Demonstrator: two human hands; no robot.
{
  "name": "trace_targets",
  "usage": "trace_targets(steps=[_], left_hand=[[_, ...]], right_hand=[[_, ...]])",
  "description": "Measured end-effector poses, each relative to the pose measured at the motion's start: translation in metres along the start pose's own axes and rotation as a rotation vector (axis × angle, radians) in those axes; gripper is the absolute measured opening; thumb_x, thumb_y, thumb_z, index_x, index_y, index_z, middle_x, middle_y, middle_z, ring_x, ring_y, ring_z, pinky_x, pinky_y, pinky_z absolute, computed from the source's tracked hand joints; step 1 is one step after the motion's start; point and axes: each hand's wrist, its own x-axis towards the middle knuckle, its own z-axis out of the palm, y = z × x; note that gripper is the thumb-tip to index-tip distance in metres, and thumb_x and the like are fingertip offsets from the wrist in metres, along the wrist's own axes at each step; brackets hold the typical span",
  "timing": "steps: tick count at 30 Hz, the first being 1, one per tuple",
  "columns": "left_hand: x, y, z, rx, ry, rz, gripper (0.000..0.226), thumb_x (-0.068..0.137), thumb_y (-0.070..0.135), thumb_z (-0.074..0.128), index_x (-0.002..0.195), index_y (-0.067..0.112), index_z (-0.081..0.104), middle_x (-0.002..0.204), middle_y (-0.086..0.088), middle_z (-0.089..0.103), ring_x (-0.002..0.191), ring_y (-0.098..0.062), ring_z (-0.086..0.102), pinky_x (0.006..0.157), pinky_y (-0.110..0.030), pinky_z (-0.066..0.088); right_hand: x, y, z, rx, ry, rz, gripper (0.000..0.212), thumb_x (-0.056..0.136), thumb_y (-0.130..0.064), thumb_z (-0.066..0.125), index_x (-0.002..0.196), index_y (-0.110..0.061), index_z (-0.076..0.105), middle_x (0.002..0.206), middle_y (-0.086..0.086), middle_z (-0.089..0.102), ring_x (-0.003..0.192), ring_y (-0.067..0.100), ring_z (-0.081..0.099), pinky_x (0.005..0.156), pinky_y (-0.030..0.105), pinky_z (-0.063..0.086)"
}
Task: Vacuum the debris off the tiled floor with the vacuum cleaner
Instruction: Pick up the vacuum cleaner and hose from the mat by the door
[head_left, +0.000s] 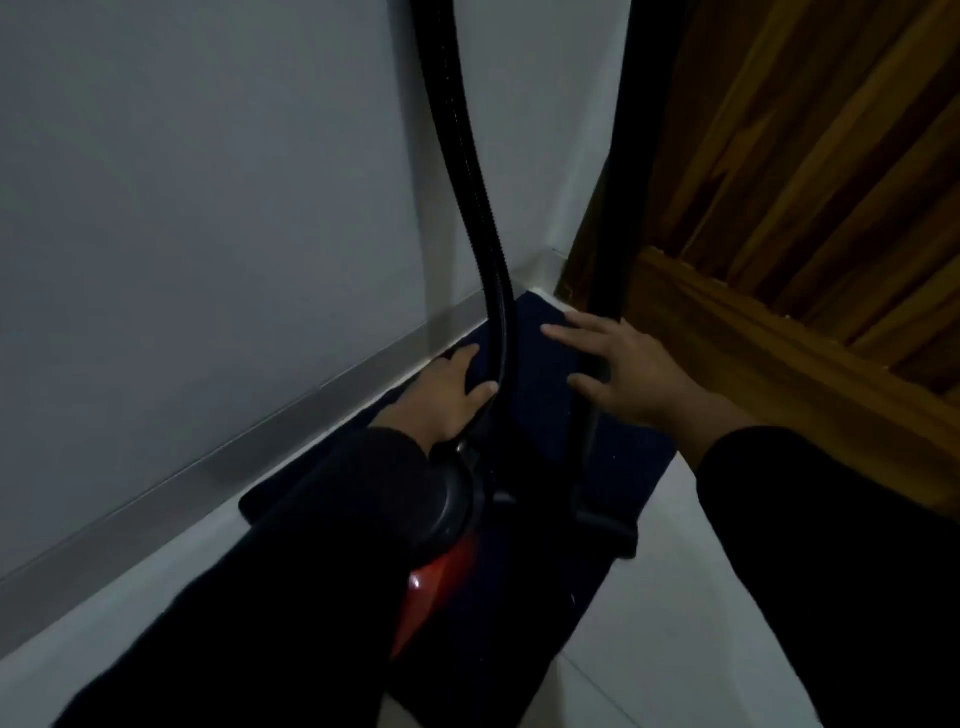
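A red and black vacuum cleaner (441, 571) stands on a dark blue mat (540, 364) in the corner. Its black hose (467, 171) rises from the body and out of the top of the frame. My left hand (441, 400) is at the foot of the hose, fingers and thumb curled round the dark connector there. The black wand (613, 208) stands upright to the right, with its floor head (605, 525) on the mat. My right hand (628, 374) is spread with straight fingers against the wand, not closed round it.
A pale wall with a grey skirting board (218, 457) runs along the left. A wooden door or panel (810, 171) with a thick wooden ledge (779, 364) stands on the right. White floor tiles (675, 623) lie beside the mat. The light is dim.
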Motion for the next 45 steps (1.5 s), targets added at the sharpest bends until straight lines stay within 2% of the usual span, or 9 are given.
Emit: trace_targets(steps=[5, 10, 14, 19, 22, 26, 31, 39, 45], left_hand=[[0.023, 0.008, 0.012, -0.229, -0.022, -0.042, 0.076, 0.091, 0.037, 0.055, 0.150, 0.032, 0.007, 0.142, -0.011, 0.046, 0.126, -0.028, 0.047, 0.107, -0.040, 0.039], [0.038, 0.009, 0.021, -0.494, -0.043, -0.156, 0.089, 0.092, 0.024, 0.058, 0.148, 0.032, -0.010, 0.144, -0.008, 0.046, 0.129, -0.024, 0.046, 0.108, -0.035, 0.036], [0.044, 0.004, 0.026, -0.615, -0.021, -0.197, 0.096, 0.088, 0.013, 0.063, 0.148, 0.036, -0.008, 0.138, -0.006, 0.053, 0.129, -0.021, 0.046, 0.111, -0.041, 0.034], [0.042, 0.006, 0.031, -0.707, -0.106, -0.198, 0.101, 0.083, 0.009, 0.069, 0.148, 0.039, -0.003, 0.143, -0.004, 0.049, 0.134, -0.017, 0.041, 0.112, -0.034, 0.032], [0.035, 0.014, 0.031, -0.741, -0.155, -0.166, 0.098, 0.084, 0.006, 0.068, 0.148, 0.041, 0.003, 0.149, -0.008, 0.039, 0.136, -0.016, 0.037, 0.105, -0.026, 0.033], [0.030, 0.015, 0.026, -0.763, -0.176, -0.113, 0.094, 0.086, 0.002, 0.065, 0.148, 0.043, 0.007, 0.151, -0.009, 0.035, 0.138, -0.014, 0.033, 0.093, -0.018, 0.030], [0.024, 0.015, 0.022, -0.757, -0.212, -0.065, 0.091, 0.086, 0.001, 0.064, 0.147, 0.044, 0.011, 0.149, -0.006, 0.039, 0.129, -0.002, 0.036, 0.090, -0.013, 0.030], [0.017, 0.023, 0.024, -0.695, -0.254, -0.097, 0.101, 0.085, 0.008, 0.068, 0.147, 0.042, -0.004, 0.149, -0.011, 0.039, 0.140, -0.014, 0.031, 0.103, -0.024, 0.028], [0.005, 0.025, 0.020, -0.622, -0.350, -0.106, 0.108, 0.084, 0.012, 0.068, 0.146, 0.035, -0.018, 0.148, -0.006, 0.041, 0.135, -0.014, 0.039, 0.105, -0.024, 0.031]], right_hand=[[0.013, 0.002, 0.012, 0.069, 0.070, -0.005, 0.063, 0.092, -0.026, 0.061, 0.145, -0.043, 0.031, 0.154, -0.002, 0.034, 0.141, 0.017, 0.031, 0.116, 0.048, 0.023], [0.019, 0.004, 0.023, 0.135, 0.039, 0.062, 0.064, 0.093, -0.030, 0.059, 0.137, -0.055, 0.020, 0.151, -0.009, 0.038, 0.141, 0.020, 0.025, 0.111, 0.031, 0.007], [0.028, 0.003, 0.030, 0.307, 0.064, 0.147, 0.064, 0.091, -0.032, 0.062, 0.134, -0.059, 0.023, 0.134, -0.016, 0.052, 0.137, 0.026, 0.025, 0.100, 0.026, 0.009], [0.041, -0.001, 0.031, 0.398, 0.063, 0.213, 0.060, 0.089, -0.035, 0.064, 0.130, -0.060, 0.028, 0.125, -0.020, 0.052, 0.137, 0.024, 0.023, 0.089, 0.016, 0.003], [0.047, -0.004, 0.033, 0.354, 0.066, 0.241, 0.058, 0.089, -0.039, 0.063, 0.133, -0.059, 0.031, 0.138, -0.013, 0.049, 0.137, 0.024, 0.021, 0.075, 0.011, 0.009], [0.050, -0.002, 0.039, 0.188, 0.058, 0.223, 0.058, 0.088, -0.045, 0.062, 0.137, -0.055, 0.034, 0.144, -0.006, 0.041, 0.136, 0.025, 0.022, 0.073, 0.011, 0.007], [0.063, 0.005, 0.039, 0.318, 0.039, 0.263, 0.060, 0.087, -0.047, 0.063, 0.138, -0.059, 0.033, 0.149, -0.012, 0.038, 0.142, 0.026, 0.017, 0.093, 0.021, 0.000], [0.067, 0.004, 0.040, 0.307, 0.072, 0.207, 0.075, 0.084, -0.040, 0.069, 0.142, -0.057, 0.025, 0.149, -0.016, 0.037, 0.140, 0.028, 0.018, 0.072, 0.008, 0.008], [0.065, 0.000, 0.039, 0.381, 0.073, 0.237, 0.077, 0.083, -0.024, 0.073, 0.139, -0.057, 0.033, 0.150, -0.010, 0.036, 0.140, 0.029, 0.012, 0.077, 0.009, 0.004]])
